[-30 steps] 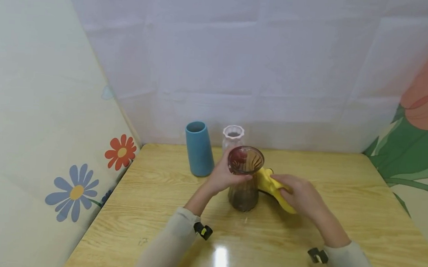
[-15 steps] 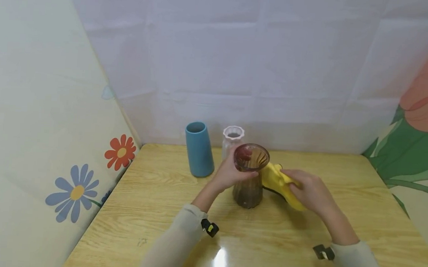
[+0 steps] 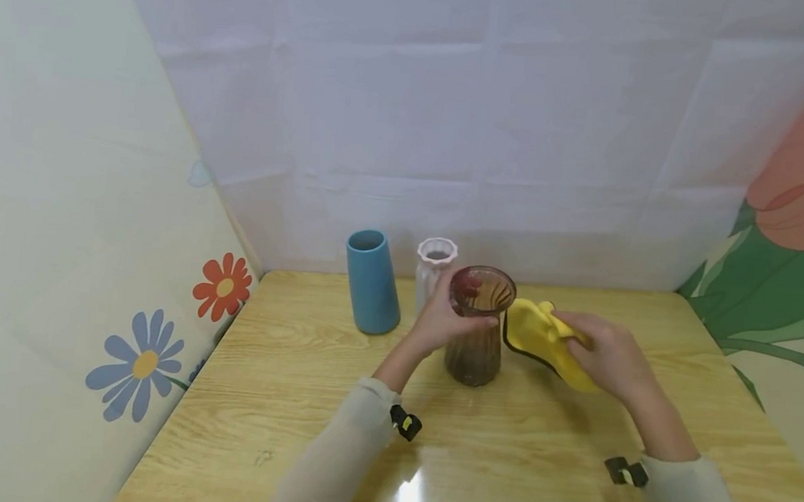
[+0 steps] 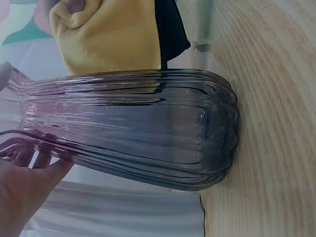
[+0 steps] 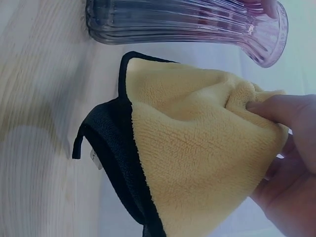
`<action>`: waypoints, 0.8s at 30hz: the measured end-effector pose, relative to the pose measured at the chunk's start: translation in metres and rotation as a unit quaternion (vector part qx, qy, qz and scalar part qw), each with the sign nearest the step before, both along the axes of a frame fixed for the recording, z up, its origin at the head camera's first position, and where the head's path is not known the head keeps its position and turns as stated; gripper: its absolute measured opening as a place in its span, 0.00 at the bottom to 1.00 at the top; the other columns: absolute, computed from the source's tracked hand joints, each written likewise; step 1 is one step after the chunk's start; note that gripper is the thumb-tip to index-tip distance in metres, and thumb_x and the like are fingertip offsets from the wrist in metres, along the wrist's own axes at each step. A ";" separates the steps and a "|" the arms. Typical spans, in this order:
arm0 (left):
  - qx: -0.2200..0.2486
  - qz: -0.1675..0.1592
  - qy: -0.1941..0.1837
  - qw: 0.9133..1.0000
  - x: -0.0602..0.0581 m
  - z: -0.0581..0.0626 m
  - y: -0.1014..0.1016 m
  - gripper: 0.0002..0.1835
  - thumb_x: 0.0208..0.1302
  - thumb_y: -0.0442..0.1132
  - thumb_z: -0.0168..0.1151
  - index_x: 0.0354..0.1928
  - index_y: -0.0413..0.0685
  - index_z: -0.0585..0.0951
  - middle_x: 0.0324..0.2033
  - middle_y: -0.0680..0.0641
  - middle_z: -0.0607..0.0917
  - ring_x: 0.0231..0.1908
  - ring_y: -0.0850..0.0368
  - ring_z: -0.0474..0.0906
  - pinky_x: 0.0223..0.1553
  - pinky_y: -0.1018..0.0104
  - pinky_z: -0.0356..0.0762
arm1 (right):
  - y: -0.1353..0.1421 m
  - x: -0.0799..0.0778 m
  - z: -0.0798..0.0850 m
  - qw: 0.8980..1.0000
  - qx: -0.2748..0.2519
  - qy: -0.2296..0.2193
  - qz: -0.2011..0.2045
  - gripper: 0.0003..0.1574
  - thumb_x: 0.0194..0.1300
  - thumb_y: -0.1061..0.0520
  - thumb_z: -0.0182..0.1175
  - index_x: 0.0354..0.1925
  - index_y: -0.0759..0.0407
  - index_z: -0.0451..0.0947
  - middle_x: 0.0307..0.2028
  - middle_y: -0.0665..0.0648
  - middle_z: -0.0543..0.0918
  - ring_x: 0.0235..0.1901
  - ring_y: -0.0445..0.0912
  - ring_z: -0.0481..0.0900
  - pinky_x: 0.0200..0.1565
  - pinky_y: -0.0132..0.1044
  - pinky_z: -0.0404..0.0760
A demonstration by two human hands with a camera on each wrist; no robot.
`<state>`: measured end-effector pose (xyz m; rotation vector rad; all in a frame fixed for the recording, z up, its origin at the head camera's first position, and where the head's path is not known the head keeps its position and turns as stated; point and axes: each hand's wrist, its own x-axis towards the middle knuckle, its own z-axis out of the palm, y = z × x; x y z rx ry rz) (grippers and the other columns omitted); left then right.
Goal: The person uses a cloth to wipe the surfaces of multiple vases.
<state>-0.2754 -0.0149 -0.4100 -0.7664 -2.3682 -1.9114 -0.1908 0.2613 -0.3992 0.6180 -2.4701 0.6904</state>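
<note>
My left hand (image 3: 442, 319) grips a ribbed glass vase (image 3: 473, 355) just below its flared rim. The vase is upright, pinkish at the top and smoky grey toward the base (image 4: 217, 131). In my right hand (image 3: 613, 356) a yellow cloth (image 3: 542, 340) with a dark edge is pinched between thumb and fingers. The cloth hangs to the right of the vase; in the right wrist view a gap shows between the cloth (image 5: 197, 133) and the glass (image 5: 173, 22). Part of the left hand's fingers lies behind the vase.
A blue vase (image 3: 374, 284) stands at the back left of the wooden table (image 3: 282, 397). Beside it a white vase (image 3: 431, 272) with a scalloped rim stands partly behind my left hand. A pale hanging sheet (image 3: 478, 133) closes off the back.
Both hands have moved to the right and slightly away, the vase and the cloth going with them. The cloth has drawn a little apart from the vase. Blue and white vases stay put.
</note>
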 end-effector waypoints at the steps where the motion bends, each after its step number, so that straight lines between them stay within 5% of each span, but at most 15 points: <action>1: -0.002 0.003 0.000 1.000 -0.001 0.000 0.001 0.52 0.48 0.41 0.83 0.73 0.66 0.61 0.63 0.50 0.73 0.61 0.53 0.74 0.58 0.57 0.78 | 0.002 0.000 0.000 1.000 0.004 -0.003 -0.005 0.26 0.54 0.73 0.70 0.53 0.65 0.84 0.47 0.68 0.87 0.44 0.66 0.85 0.43 0.62 0.84; 9: -0.007 0.003 0.014 1.000 -0.008 -0.001 0.012 0.51 0.49 0.40 0.83 0.72 0.53 0.62 0.62 0.48 0.73 0.62 0.52 0.72 0.62 0.56 0.74 | 0.016 0.003 0.005 1.000 0.008 -0.002 -0.023 0.27 0.54 0.73 0.70 0.54 0.66 0.83 0.47 0.69 0.86 0.44 0.67 0.85 0.43 0.62 0.84; 24: -0.031 0.041 -0.011 0.999 -0.020 0.002 0.033 0.55 0.45 0.40 0.84 0.74 0.48 0.61 0.64 0.45 0.73 0.64 0.49 0.71 0.64 0.53 0.73 | 0.051 0.004 0.004 0.998 0.022 -0.013 -0.062 0.27 0.56 0.72 0.69 0.56 0.67 0.82 0.46 0.72 0.86 0.42 0.69 0.84 0.41 0.65 0.81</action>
